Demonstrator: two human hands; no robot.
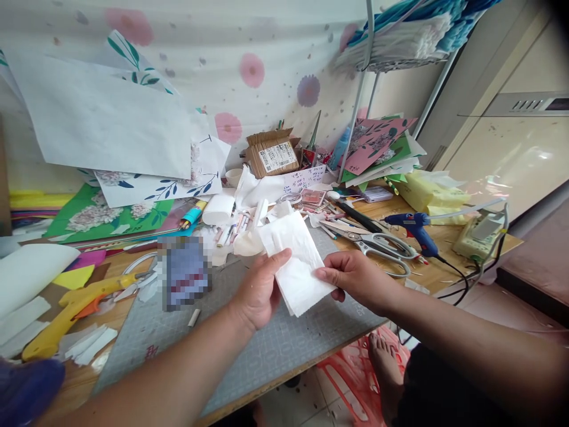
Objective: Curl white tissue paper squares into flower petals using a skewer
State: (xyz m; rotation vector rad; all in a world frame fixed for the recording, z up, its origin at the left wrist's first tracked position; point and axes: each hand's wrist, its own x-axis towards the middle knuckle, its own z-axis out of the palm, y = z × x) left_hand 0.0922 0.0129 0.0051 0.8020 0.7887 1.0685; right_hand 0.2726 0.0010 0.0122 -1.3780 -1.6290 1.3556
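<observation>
A folded white tissue (299,255) is held up over the grey cutting mat (267,362). Its layers lie flat together, with a slightly ragged lower edge. My left hand (262,290) is closed on its left side, the thumb pressed on top. At the lower right edge, my right hand (355,279) pinches the tissue between thumb and fingers. Just beyond it, silver scissors (376,240) lie with their blades pointing left. A short white stick (194,318) rests on the mat, left of my left forearm.
A blue glue gun (413,228) with a trailing cord and a power strip (478,237) are at the right. A yellow glue gun (75,308) lies left. Behind are a cardboard box (272,155), pens, paper scraps and flower pictures (106,213). A wire rack (362,101) stands at the back.
</observation>
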